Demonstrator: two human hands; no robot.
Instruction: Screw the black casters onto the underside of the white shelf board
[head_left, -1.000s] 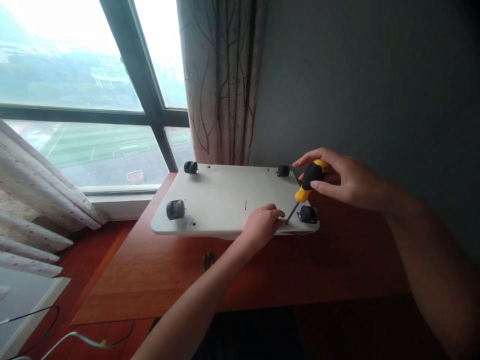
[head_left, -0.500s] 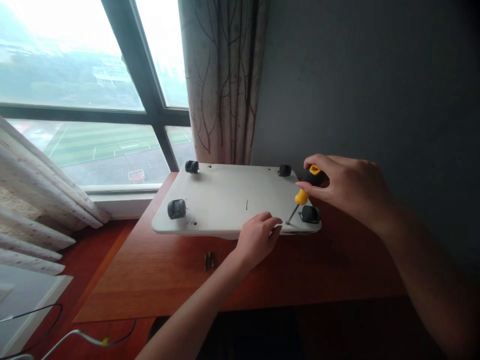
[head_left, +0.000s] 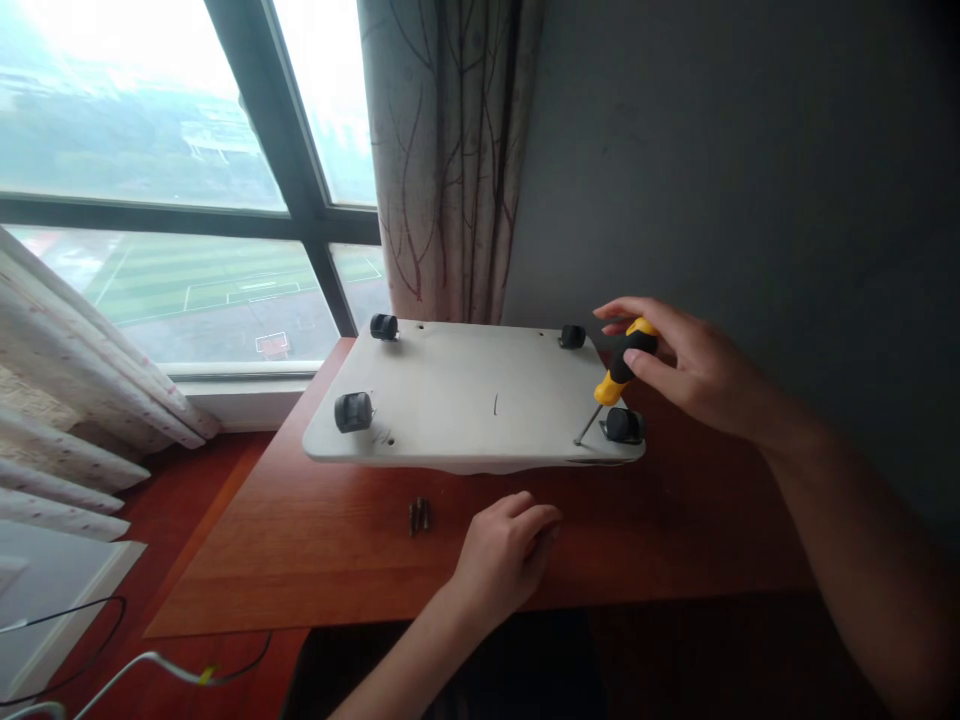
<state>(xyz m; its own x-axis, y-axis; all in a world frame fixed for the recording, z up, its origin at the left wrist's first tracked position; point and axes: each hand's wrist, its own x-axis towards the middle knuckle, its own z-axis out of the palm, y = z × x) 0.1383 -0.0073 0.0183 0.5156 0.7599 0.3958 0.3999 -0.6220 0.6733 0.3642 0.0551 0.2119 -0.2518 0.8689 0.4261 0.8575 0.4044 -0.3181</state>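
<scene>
A reddish-brown table (head_left: 300, 570) is carrying a white board (head_left: 450, 385), which is lying with its wheels (head_left: 353, 411) facing up. Nearer the front edge, a few screws (head_left: 412, 518) are lying close together.

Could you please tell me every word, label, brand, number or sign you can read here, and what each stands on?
None can be read.
White board: a short dark stroke near its middle, not readable as a letter or number, and a faint scribble beside the near-left hole, too small to read.
Yellow-and-black screwdriver: no lettering legible.
</scene>
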